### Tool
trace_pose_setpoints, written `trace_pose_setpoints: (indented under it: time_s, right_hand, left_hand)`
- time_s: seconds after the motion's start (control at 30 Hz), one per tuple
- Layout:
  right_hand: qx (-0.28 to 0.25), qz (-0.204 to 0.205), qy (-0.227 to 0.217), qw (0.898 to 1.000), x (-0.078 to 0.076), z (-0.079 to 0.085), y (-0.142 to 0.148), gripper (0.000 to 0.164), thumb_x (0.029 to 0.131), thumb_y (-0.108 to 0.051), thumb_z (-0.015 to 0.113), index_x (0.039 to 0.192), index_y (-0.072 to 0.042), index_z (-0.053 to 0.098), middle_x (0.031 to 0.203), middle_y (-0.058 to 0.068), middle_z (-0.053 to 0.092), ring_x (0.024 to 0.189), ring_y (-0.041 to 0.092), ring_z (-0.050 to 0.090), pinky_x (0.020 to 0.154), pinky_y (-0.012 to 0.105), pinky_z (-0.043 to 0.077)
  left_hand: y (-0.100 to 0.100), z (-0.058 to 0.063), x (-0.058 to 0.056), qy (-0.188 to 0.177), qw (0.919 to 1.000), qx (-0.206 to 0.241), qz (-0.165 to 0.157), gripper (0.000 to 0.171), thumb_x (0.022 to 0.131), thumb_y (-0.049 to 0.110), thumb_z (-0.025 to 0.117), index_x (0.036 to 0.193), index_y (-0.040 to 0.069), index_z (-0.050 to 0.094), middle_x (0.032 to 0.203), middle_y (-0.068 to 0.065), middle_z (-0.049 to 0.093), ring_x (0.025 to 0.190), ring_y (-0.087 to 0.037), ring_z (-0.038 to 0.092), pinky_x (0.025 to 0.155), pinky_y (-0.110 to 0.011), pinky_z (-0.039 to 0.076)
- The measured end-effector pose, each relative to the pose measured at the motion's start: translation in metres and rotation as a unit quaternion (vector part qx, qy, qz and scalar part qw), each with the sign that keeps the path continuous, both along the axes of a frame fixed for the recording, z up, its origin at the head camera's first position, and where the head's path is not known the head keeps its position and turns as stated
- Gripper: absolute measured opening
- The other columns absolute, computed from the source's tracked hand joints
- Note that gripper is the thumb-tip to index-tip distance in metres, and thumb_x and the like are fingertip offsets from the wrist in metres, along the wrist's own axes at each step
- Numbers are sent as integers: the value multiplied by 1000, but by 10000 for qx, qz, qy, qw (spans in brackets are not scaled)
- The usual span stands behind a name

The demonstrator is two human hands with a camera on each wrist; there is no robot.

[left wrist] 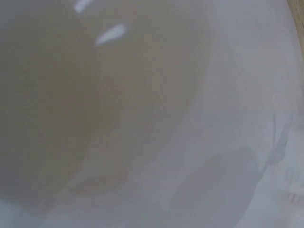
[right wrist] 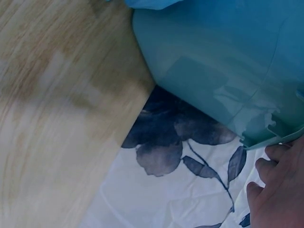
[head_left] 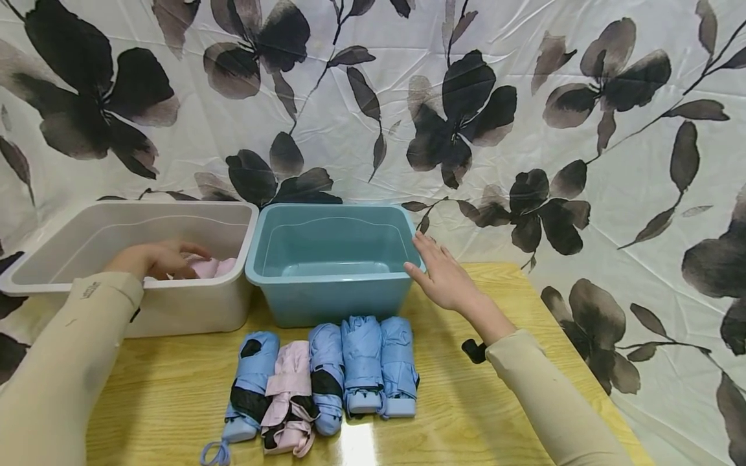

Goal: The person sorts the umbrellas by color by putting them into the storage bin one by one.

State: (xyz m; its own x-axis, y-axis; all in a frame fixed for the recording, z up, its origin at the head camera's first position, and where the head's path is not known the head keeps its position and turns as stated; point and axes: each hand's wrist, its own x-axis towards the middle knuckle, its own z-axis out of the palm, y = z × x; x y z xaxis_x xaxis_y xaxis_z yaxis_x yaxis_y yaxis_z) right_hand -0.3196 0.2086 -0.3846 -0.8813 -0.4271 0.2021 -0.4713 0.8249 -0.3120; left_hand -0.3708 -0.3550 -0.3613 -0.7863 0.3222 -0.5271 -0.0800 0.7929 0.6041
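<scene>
My left hand (head_left: 163, 259) reaches over the front rim of the off-white bin (head_left: 192, 310), its fingers bent down at a pink folded umbrella (head_left: 218, 267). Whether they grip it cannot be made out. The left wrist view is taken up by a blurred pale surface. At the right rim of the blue bin (head_left: 335, 301), my right hand (head_left: 445, 275) touches the edge with straight fingers, holding nothing. In the right wrist view, the fingers (right wrist: 266, 166) show beside the bin's rim. No objects are visible inside the blue bin.
In front of the blue bin, a row of folded umbrellas lies on the wooden table (head_left: 466, 401): several blue ones (head_left: 362, 362) and a pink one (head_left: 289, 395). A blue strap loop (head_left: 217, 453) trails at the left. Floral cloth (head_left: 373, 97) hangs behind the bins.
</scene>
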Motion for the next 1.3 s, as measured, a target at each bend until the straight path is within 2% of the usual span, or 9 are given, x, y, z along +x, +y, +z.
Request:
trace_pose_setpoints:
  time_s: [0.07, 0.17, 0.3, 0.47, 0.63, 0.8, 1.1, 1.2, 1.3]
  right_hand:
    - [-2, 10, 5, 10000, 0, 0, 0, 72, 112, -51, 36, 166, -6, 21, 174, 9, 14, 161, 27, 10, 128, 53, 11]
    - [-19, 22, 18, 10000, 0, 1, -1, 73, 112, -52, 35, 166, -6, 21, 174, 9, 13, 161, 27, 10, 128, 53, 11]
    - [-28, 40, 30, 10000, 0, 1, -1, 73, 112, -52, 35, 166, -5, 21, 174, 10, 14, 161, 28, 10, 128, 53, 11]
    - [-30, 49, -10, 10000, 0, 0, 0, 73, 112, -52, 35, 166, -5, 21, 174, 10, 14, 161, 28, 9, 128, 53, 11]
    - [7, 39, -56, 10000, 0, -3, 0, 74, 111, -53, 34, 166, -6, 20, 174, 9, 13, 161, 28, 9, 128, 54, 11]
    - [-36, 36, -24, 10000, -1, -3, 1, 74, 111, -53, 35, 166, -5, 21, 174, 9, 13, 161, 29, 10, 128, 54, 12]
    - [-48, 25, -39, 10000, 0, -1, 0, 74, 111, -53, 35, 166, -5, 21, 174, 11, 16, 160, 29, 11, 128, 55, 12]
    - [-69, 33, -41, 10000, 0, -1, -1, 74, 111, -53, 35, 166, -5, 21, 174, 11, 16, 160, 30, 12, 128, 55, 11]
    - [-84, 60, -20, 9999, 0, -1, -1, 73, 111, -53, 36, 165, -5, 22, 174, 12, 16, 160, 30, 12, 128, 56, 12]
  left_hand:
    - [0, 1, 1, -98, 9999, 59, 17, 74, 96, 7, 63, 155, -9, 23, 142, -39, 26, 116, -40, 50, 98, -48, 51]
    - [0, 2, 3, -88, 9999, 52, 35, 74, 98, 12, 63, 156, -8, 21, 145, -40, 27, 119, -44, 50, 104, -55, 49]
    - [3, 3, 5, 136, 9999, -86, -38, 74, 101, 20, 63, 157, -6, 23, 152, -42, 24, 132, -55, 40, 108, -66, 43]
    - [9, 5, 8, 693, 9975, -125, -80, 75, 101, 29, 64, 157, -7, 28, 157, -40, 24, 139, -60, 31, 108, -70, 41]
    - [21, 11, 14, 1445, 9894, 124, -36, 69, 103, 29, 62, 153, -10, 36, 155, -38, 35, 135, -55, 44, 103, -63, 49]
    - [36, 21, 23, 1891, 9801, 601, 80, 62, 107, 29, 59, 151, -11, 39, 151, -35, 45, 128, -46, 56, 97, -51, 57]
    - [57, 44, 55, 2435, 9655, 867, 330, 59, 108, 31, 57, 155, 0, 40, 153, -26, 47, 130, -37, 54, 85, -29, 56]
    - [64, 48, 70, 2724, 9561, 961, 496, 58, 108, 33, 59, 155, 3, 43, 151, -23, 51, 120, -22, 60, 81, -26, 55]
    - [72, 48, 87, 3093, 9410, 1202, 656, 57, 107, 31, 61, 154, 5, 45, 149, -21, 53, 106, -5, 60, 79, -22, 54]
